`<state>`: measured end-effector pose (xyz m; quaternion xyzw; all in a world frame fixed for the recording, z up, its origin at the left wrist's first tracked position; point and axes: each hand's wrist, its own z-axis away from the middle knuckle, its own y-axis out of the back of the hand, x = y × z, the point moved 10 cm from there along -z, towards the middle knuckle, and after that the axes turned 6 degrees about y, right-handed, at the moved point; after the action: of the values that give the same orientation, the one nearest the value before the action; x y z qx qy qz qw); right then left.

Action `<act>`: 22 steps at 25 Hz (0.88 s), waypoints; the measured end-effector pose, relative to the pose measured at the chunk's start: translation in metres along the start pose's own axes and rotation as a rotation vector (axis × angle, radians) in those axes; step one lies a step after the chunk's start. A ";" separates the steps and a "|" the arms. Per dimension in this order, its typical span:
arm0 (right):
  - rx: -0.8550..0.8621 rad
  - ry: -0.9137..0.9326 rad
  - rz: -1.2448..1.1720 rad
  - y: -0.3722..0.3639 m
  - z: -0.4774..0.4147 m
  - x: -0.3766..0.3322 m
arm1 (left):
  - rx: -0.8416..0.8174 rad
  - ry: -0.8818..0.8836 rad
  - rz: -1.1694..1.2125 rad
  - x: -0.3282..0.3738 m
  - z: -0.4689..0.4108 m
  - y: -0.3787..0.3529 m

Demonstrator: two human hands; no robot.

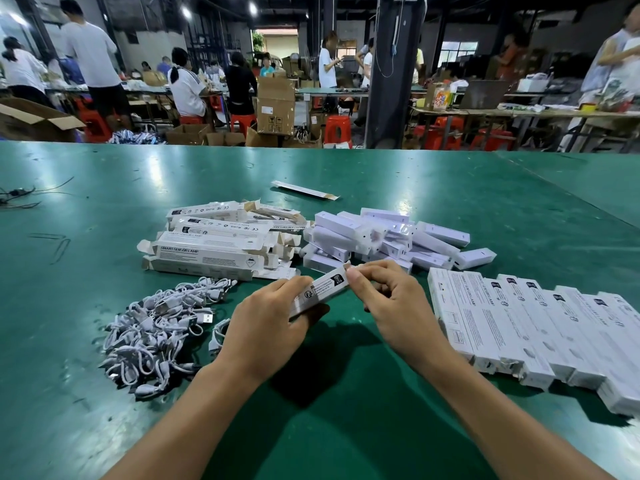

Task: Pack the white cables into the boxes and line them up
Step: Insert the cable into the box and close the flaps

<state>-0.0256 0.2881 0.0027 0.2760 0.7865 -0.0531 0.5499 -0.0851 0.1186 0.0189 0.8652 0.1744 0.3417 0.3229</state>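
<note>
My left hand (266, 323) grips a long white lamp box (323, 287) above the green table, fingers curled round its near half. My right hand (388, 299) pinches the box's far end between thumb and fingertips. A tangled heap of white cables (156, 330) lies to the left of my left hand. One coiled cable (218, 336) sits just beside my left wrist. A row of packed boxes (540, 330) lies side by side at the right.
A stack of open-ended empty boxes (214, 244) lies behind the cables. A pile of small white wrapped units (384, 237) sits behind my hands. One flat box (304, 190) lies farther back. Black wires (20, 197) lie at the far left. People work at tables behind.
</note>
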 end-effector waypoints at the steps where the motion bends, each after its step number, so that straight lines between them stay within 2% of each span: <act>1: 0.006 -0.006 -0.008 0.000 0.000 0.001 | -0.001 0.012 0.008 -0.001 0.000 -0.001; 6: 0.019 0.015 -0.105 0.004 -0.003 0.000 | -0.012 0.038 0.048 -0.001 -0.001 -0.003; 9: -0.015 0.096 0.030 0.002 -0.003 -0.008 | -0.038 0.053 0.052 -0.004 -0.002 -0.004; 12: 0.045 0.160 0.095 0.008 -0.002 -0.012 | -0.052 0.052 0.052 -0.002 -0.001 -0.005; 14: 0.076 0.146 0.044 0.011 -0.003 -0.008 | -0.038 0.051 0.057 -0.002 0.000 -0.004; 18: 0.063 0.005 -0.182 0.009 -0.004 0.008 | -0.018 0.058 0.044 0.000 0.000 -0.003; 20: 0.091 0.042 -0.116 0.010 0.000 0.003 | -0.016 0.065 0.041 -0.001 0.000 -0.003; 22: 0.125 0.209 0.104 0.011 0.006 -0.013 | -0.022 0.073 0.034 -0.002 0.000 -0.003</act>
<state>-0.0126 0.2899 0.0146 0.3541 0.8193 -0.0447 0.4488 -0.0869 0.1199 0.0159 0.8513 0.1678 0.3805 0.3199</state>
